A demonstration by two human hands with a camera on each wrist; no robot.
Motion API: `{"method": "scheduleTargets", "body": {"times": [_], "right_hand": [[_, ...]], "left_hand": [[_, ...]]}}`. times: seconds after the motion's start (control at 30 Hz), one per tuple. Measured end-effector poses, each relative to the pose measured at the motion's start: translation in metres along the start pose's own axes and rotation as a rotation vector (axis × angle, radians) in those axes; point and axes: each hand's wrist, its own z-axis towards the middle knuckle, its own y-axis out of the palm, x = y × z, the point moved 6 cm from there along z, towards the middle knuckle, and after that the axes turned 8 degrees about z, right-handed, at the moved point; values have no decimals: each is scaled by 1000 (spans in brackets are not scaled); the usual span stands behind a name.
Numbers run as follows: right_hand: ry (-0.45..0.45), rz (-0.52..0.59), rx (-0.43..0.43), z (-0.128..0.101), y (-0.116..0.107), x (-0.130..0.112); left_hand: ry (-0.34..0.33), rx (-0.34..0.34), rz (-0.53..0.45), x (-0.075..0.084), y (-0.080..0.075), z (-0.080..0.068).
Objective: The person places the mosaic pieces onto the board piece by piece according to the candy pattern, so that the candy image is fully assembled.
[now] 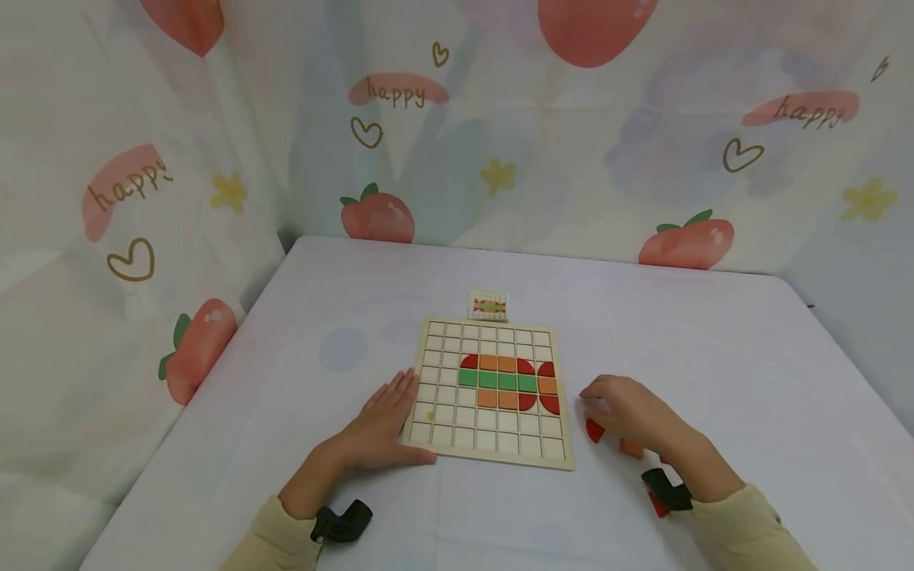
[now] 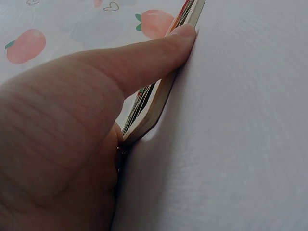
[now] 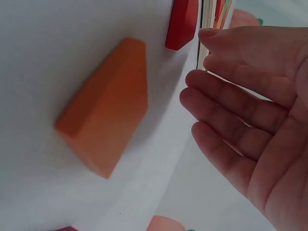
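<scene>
Lying flat near the middle of the white table [image 1: 714,349], the wooden grid board [image 1: 493,432] carries a candy-shaped pattern in its middle rows: green squares [image 1: 497,381] in the centre row, orange squares [image 1: 497,363] above and below, and red rounded pieces [image 1: 550,404] at the ends. The left hand [image 1: 382,424] rests flat against the board's left edge, fingers straight and together; the left wrist view shows the thumb [image 2: 159,53] pressed along the board's near edge [image 2: 161,98], with nothing clasped. The right hand [image 1: 631,412] hovers just to the right of the board, palm down, fingers loosely bent and slightly apart; the right wrist view shows the fingers [image 3: 231,103] relaxed and holding nothing, their tips close to the board's side.

Loose pieces lie on the table under and beside the right hand: a red piece [image 1: 594,431] [image 3: 182,21] just beside the board's right edge, an orange block [image 1: 631,449] [image 3: 108,103] a little farther right, and another red piece [image 1: 658,506] near the wrist. A small pattern card [image 1: 488,305] showing the candy figure stands just behind the board's far edge. Black wrist mounts [image 1: 341,523] sit on both cream sleeves. A cloth backdrop [image 1: 457,135] printed with peaches, hearts and the word "happy" surrounds the table.
</scene>
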Motion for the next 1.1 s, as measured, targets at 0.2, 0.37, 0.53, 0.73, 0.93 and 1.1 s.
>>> {"method": "scheduleTargets", "body": {"times": [0.2,0.37,0.53,0.73,0.93,1.1], "right_hand": [[8,43,7,-13,2,1],[-19,49,36,-19,3,0],[-11,47,48,-23,3,-1],[45,47,28,-25,10,-2],[46,24,42,-29,12,-6],[23,-1,48,-30,13,-9]], "left_hand": [[1,-6,0,0,0,1],[1,-3,-10,0,0,0],[-2,1,-7,0,0,0],[-1,1,-6,0,-1,0],[-2,3,-6,1,-1,-1],[0,2,-13,1,-2,-1]]}}
